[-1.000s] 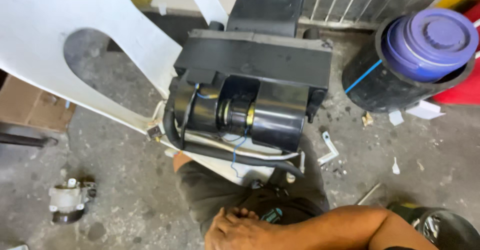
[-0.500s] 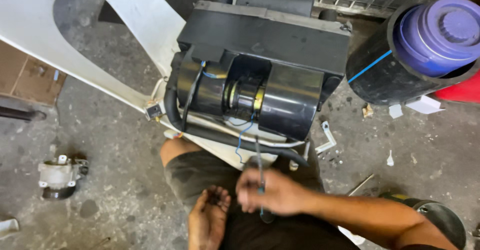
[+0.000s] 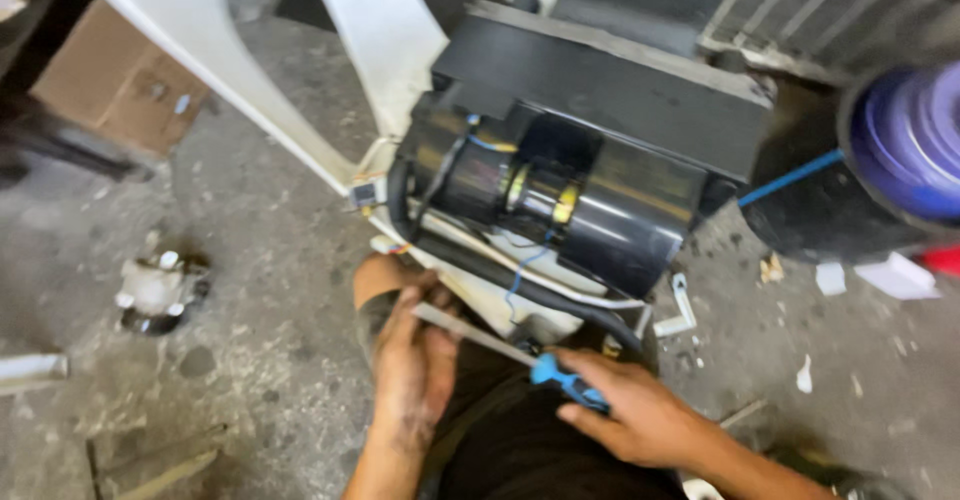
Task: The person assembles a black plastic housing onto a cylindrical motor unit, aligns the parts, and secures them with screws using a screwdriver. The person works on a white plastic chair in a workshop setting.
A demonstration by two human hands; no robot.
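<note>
head view showed the right hand [image 3: 640, 420] closed around the blue handle of a screwdriver [image 3: 520, 350], with the left hand [image 3: 415, 360] pinching the bare metal shaft near its tip. the tool lay over the person's lap, its long axis running from lower right at the handle up to the left at the tip, nearly level. the black blower unit [image 3: 580, 180] sat just beyond the hands, farther from the body, resting against a white plastic chair [image 3: 360, 50]. the tip by the left hand lay nearer to the unit's lower hose and wires than the handle did. a small metal part [image 3: 155, 290] lay on the concrete floor [image 3: 250, 260], well apart to the left.
</note>
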